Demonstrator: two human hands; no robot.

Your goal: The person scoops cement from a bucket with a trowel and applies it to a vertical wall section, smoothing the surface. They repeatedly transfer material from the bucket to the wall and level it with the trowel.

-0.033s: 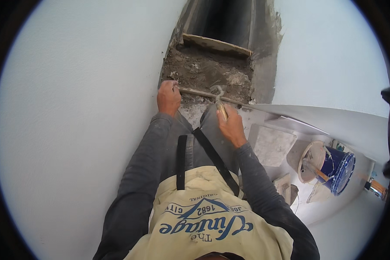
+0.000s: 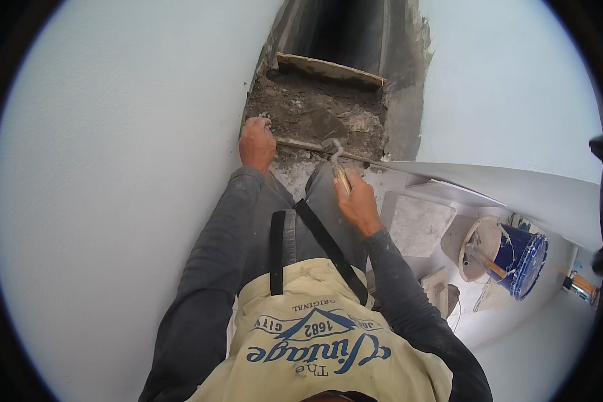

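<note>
My right hand [image 2: 358,201] is closed round the light handle of a small trowel [image 2: 337,155]. The trowel's bent neck crosses a thin wooden strip [image 2: 296,143], and its grey blade lies at the near edge of a bed of dark, crumbly mortar [image 2: 295,107]. At the left end of that strip, against the white wall, is my left hand [image 2: 257,146] with its fingers curled in. A pale bit shows by its fingertips; what they grip, if anything, I cannot make out. A wooden board [image 2: 329,70] stands on edge across the far side of the mortar.
White walls [image 2: 134,167] rise close on both sides. Beyond the board is a dark recess [image 2: 345,30]. At the right are a pale square slab [image 2: 420,224], a whitish round tub [image 2: 481,248] with a wooden handle across it, and a dark blue bucket [image 2: 526,258].
The trowel's blade has drawn slightly nearer to me, towards the wooden strip. The whole view has shifted a little; both hands keep nearly the same pose.
</note>
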